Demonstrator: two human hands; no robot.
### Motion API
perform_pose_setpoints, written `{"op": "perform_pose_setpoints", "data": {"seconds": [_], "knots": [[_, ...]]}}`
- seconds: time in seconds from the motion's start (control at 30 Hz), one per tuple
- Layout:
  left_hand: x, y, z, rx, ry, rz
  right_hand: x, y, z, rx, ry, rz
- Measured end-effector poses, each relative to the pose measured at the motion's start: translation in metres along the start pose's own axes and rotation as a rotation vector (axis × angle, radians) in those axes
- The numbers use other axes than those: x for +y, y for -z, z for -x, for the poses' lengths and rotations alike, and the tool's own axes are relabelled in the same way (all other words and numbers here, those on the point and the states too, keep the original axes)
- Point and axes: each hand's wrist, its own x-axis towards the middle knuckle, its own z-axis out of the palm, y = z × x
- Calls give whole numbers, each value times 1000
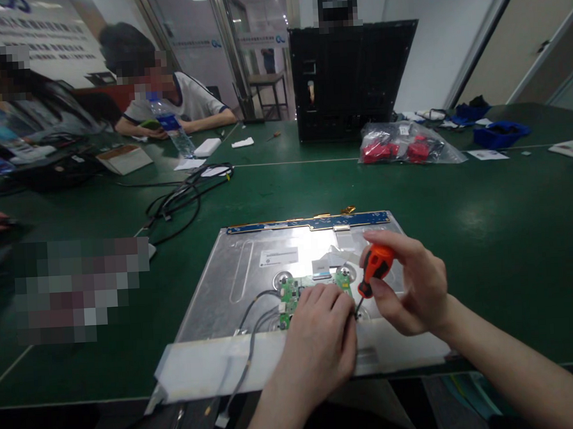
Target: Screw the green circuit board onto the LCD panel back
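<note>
A flat metal display panel [209,295] lies on the table in front of me, a green circuit board [290,285] at its middle and a long blue circuit strip [287,226] along its far edge. My right hand [415,281] grips an orange and black screwdriver [378,261], tilted, its thin shaft pointing down at the board's near right corner. Over the board rests my left hand [321,328], fingers curled together beside the screwdriver tip; its fingertips and whatever they hold are hidden. Grey cables [252,344] run from the board's left side towards the near edge.
Black cables [180,194] lie beyond the panel on the left. Farther back stand a water bottle [171,128] and a large black screen back [351,76]. A clear bag with red items [408,147] and blue pieces [498,133] are at right. Other people sit at left.
</note>
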Motion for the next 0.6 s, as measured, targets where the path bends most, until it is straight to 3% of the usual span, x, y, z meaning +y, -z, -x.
{"op": "perform_pose_setpoints", "data": {"seconds": [0.17,0.4,0.6], "knots": [[0,0,1,22,-8,8,3,0,-1,5,25,-32],[-1,-1,1,15,-17,5,2,0,-1,-17,9,131],[0,-1,0,10,-6,-10,3,-3,6,33,-32,-90]]}}
